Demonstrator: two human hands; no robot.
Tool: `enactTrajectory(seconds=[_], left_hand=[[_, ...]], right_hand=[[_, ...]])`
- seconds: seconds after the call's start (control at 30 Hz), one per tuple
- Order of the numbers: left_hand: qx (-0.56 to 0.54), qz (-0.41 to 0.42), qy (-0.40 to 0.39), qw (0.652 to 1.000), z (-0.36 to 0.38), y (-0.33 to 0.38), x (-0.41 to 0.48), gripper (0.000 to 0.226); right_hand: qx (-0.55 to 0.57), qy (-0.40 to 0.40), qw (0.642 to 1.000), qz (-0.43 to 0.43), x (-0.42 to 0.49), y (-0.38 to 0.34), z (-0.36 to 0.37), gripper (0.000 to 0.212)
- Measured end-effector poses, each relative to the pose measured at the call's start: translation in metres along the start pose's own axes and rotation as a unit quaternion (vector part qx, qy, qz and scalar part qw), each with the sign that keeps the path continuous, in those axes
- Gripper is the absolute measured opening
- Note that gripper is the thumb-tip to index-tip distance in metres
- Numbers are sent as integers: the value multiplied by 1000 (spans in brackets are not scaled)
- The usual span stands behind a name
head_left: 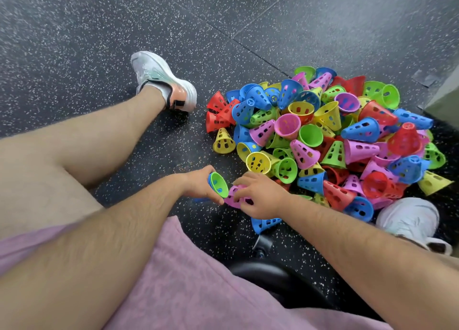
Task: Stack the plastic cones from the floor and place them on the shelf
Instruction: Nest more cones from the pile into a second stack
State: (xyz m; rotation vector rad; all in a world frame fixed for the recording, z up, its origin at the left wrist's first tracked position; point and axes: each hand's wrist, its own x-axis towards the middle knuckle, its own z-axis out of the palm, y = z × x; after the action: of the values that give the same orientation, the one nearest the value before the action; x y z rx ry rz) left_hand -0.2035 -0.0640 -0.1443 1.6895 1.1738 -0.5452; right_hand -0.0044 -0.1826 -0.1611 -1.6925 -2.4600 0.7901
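The left grip (198, 184) is curled round a small stack (219, 185), a green cone inside blue ones. Its open end faces right, so the next cone can slide in. The right grip (260, 195) pinches a purple cone (234, 197) just beside the stack, likely the next to go in. Fingers hide part of that cone. Past the hands, the big pile (323, 136) lies on the floor (99, 44). The cones under the pile are hidden. No shelf shows.
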Motion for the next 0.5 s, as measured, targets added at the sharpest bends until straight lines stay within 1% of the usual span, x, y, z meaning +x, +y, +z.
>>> enactTrajectory(seconds=[0.07,0.1,0.17,0.27,0.5], left_hand=[[-4,0,-1,1000,0,-1,1,75],[-3,0,-2,1000,0,0,0,75],[-1,-3,-2,1000,-1,-2,1,76],[-5,-8,8,1000,-4,-3,0,77],[-30,-14,67,997,-18,-1,-6,76]], right_hand=[[-30,-49,998,6,2,-2,3,48],[-45,-66,997,5,2,-3,2,52],[-82,-85,993,-4,4,-6,1,49],[-95,-61,994,-14,6,-6,4,42],[-17,8,998,63,14,-1,-7,62]])
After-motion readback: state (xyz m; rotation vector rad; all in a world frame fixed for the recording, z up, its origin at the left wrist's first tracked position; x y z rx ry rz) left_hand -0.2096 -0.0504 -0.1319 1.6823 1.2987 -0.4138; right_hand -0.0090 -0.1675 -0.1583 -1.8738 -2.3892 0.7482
